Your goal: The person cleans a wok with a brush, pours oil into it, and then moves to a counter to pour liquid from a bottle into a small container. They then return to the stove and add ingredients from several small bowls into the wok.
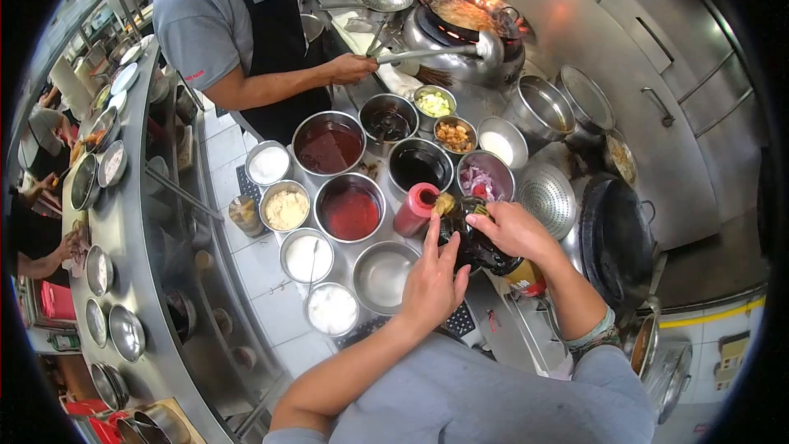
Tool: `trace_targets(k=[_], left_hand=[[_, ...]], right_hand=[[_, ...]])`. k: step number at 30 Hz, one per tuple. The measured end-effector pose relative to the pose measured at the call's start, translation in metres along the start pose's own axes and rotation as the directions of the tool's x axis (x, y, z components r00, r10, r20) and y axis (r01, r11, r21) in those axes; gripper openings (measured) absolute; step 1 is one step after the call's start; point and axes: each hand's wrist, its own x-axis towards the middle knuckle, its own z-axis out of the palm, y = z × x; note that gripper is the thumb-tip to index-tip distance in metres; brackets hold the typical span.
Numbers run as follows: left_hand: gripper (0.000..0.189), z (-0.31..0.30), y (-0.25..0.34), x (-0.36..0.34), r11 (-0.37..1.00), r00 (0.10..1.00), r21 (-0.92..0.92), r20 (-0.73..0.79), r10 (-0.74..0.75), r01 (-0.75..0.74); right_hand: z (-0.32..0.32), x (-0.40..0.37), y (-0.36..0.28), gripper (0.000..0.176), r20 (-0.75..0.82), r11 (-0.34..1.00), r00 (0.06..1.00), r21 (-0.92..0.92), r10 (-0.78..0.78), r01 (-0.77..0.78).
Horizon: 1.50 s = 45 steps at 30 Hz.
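Note:
My right hand (514,234) is wrapped round a dark bottle (485,251) that lies tilted, its yellowish neck (445,204) over the top of a red squeeze bottle (417,210). Beside the dark bottle, my left hand (436,279) has its fingers spread and appears to hold nothing; whether its fingertips touch the bottles is unclear. A pot of black liquid (420,166) stands just behind the red bottle, and a bowl of chopped red onion (485,179) sits to its right. An empty metal bowl (383,278) is near my left hand.
Pots of red sauce (351,207) and bowls of white powder (306,256) stand at left. A co-worker (238,41) holds a ladle (436,54) by a flaming wok (460,15). A strainer (546,200) and dark wok (616,234) are at right; a steel counter (123,222) runs far left.

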Motion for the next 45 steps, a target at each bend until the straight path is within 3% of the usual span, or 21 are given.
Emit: trace_targets(k=[4,7,45], left_hand=[[0.051,-0.002,0.003,0.002,1.000,1.000,0.007,-0.016,0.014,-0.014],[0.058,0.001,0.001,0.000,1.000,1.000,-0.017,-0.005,-0.002,0.001],[0.057,0.004,0.001,-0.002,0.999,0.999,-0.010,-0.005,-0.034,0.034]], right_hand=[[-0.002,-0.001,-0.002,0.056,-0.009,1.000,1.000,-0.008,-0.012,0.012],[-0.003,-0.002,-0.006,0.056,0.005,1.000,1.000,-0.002,0.009,-0.009],[0.005,0.000,0.007,0.049,0.020,1.000,1.000,0.003,-0.011,0.011]])
